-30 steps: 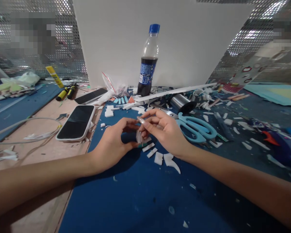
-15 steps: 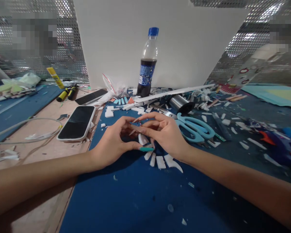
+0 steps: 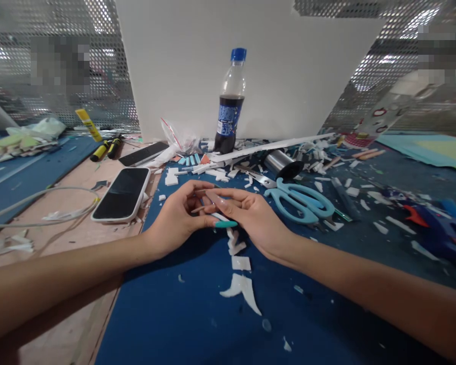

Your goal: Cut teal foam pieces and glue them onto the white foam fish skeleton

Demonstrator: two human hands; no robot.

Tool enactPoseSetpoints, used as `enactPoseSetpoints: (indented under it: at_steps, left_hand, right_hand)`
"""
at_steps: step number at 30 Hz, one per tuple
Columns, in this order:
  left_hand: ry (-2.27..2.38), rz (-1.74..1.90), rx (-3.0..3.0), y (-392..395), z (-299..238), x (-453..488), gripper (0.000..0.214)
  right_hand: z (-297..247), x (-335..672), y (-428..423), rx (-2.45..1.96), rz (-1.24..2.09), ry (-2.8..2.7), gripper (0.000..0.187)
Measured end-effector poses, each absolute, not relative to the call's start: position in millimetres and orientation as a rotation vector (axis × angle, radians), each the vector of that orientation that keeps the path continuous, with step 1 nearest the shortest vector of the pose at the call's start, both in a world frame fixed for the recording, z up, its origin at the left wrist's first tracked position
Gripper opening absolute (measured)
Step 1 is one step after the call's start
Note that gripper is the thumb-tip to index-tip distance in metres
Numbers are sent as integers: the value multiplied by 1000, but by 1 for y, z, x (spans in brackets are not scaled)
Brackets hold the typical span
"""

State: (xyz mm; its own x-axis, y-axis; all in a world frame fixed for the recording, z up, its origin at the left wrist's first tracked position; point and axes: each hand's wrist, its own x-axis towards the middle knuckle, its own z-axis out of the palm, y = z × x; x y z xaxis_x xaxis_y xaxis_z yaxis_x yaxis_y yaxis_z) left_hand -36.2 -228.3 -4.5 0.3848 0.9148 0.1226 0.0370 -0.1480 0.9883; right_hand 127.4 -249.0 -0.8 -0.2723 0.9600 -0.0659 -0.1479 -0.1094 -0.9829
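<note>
My left hand [image 3: 178, 215] and my right hand [image 3: 260, 218] meet above the blue mat [image 3: 167, 314], fingers bent and fingertips together. Between them a white foam piece [image 3: 217, 215] shows in part; both hands close on it, and the fingers hide most of it. A long teal nail on my left thumb lies across its lower edge. Below the fingers runs a chain of small white foam pieces [image 3: 240, 263], ending in a forked, tail-shaped piece [image 3: 241, 289]. Whether the chain hangs or rests on the mat, I cannot tell. To the right lie blue-handled scissors [image 3: 302, 200].
Behind the hands stand a cola bottle [image 3: 230, 114] and a white board [image 3: 289, 66]. A wire spool [image 3: 283, 163] lies among white foam scraps. On the left are a phone [image 3: 122, 195], a cable [image 3: 41, 191] and a glue stick [image 3: 88, 124].
The chain of white pieces has swung from a curve toward the right to nearly straight down, nearer to me. My fingers have drawn closer together around the white piece.
</note>
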Motion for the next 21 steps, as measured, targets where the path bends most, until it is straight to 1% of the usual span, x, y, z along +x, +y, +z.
enactPoseSetpoints:
  at_steps: [5, 8, 11, 15, 17, 21]
  left_hand:
    - [845, 1092, 1541, -229, -6, -38, 47]
    - [780, 1154, 1522, -230, -7, -38, 45]
    - [764, 1159, 1521, -230, -6, -38, 47]
    - [737, 1146, 1487, -230, -4, -38, 55]
    - [730, 1161, 1468, -231, -4, -37, 57]
    - [732, 1212, 1508, -232, -5, -36, 54]
  right_hand:
    - [5, 128, -243, -910, 1667, -1206, 34]
    - [7, 131, -240, -904, 1737, -1188, 41]
    - [7, 136, -237, -806, 1797, -1238, 51]
    - [9, 141, -233, -726, 1703, -1436, 64]
    - [10, 141, -233, -728, 1626, -1500, 63]
    - [9, 140, -232, -809, 1474, -1557, 60]
